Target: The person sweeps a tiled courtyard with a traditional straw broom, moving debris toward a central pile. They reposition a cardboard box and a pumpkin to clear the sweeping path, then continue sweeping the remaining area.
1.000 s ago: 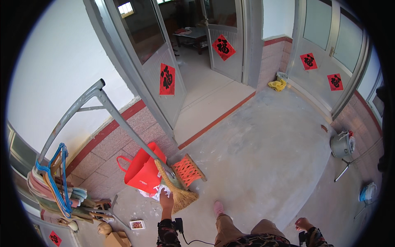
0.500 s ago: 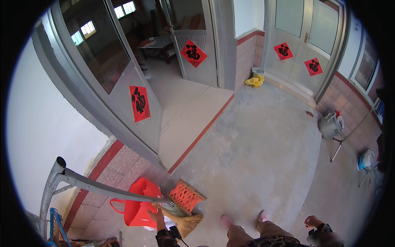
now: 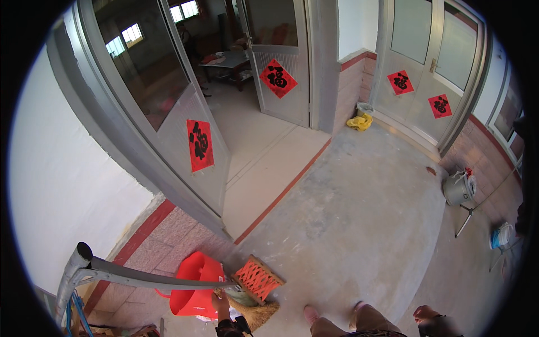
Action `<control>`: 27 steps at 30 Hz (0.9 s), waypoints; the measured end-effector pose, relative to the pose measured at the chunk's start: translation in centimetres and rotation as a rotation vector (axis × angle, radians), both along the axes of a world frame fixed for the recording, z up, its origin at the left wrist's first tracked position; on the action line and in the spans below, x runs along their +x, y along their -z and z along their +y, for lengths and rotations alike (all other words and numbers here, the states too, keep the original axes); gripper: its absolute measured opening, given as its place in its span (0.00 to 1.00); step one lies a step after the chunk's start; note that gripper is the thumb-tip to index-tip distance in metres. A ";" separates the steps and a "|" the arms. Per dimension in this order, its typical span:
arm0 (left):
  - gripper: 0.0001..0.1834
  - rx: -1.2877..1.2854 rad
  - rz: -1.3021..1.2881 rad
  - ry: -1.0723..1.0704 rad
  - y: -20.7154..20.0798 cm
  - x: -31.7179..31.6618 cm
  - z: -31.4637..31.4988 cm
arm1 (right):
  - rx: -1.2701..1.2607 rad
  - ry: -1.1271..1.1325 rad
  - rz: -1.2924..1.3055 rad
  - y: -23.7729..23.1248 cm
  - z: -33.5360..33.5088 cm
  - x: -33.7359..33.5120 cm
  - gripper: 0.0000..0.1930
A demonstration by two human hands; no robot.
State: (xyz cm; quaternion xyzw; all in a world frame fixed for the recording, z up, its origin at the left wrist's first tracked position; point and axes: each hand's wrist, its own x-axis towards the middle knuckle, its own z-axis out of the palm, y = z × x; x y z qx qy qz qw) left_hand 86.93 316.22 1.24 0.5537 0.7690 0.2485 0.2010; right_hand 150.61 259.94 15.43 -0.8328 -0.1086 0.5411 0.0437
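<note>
My left hand (image 3: 221, 306) is low at the left, its fingers closed around the handle end of a straw broom (image 3: 259, 315). The broom's tan bristles fan out to the right, close to the floor. Right behind this hand stands a red bag (image 3: 193, 283) with its mouth open. An orange woven-top stool (image 3: 259, 278) lies tipped beside the broom. Over the bag runs a grey metal tube frame (image 3: 143, 275), which partly covers it. My right hand (image 3: 426, 314) hangs at the lower right with curled fingers and nothing visible in them.
An open grey door (image 3: 168, 146) leads into a room with a low table (image 3: 227, 60). Along the far wall are a yellow plastic bag (image 3: 359, 122) and a closed double door (image 3: 415, 106). At right stand a metal pot (image 3: 457, 190) and a blue-white bucket (image 3: 498, 237).
The whole scene has shifted down and slightly right as my head view moved. My left hand stays at the broom beside the red bag; my right hand remains low at the right.
</note>
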 end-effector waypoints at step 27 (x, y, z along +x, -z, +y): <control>0.17 0.113 -0.014 -0.434 -12.2 26.0 -27.9 | 0.065 -0.476 -0.147 11.3 10.4 41.1 0.02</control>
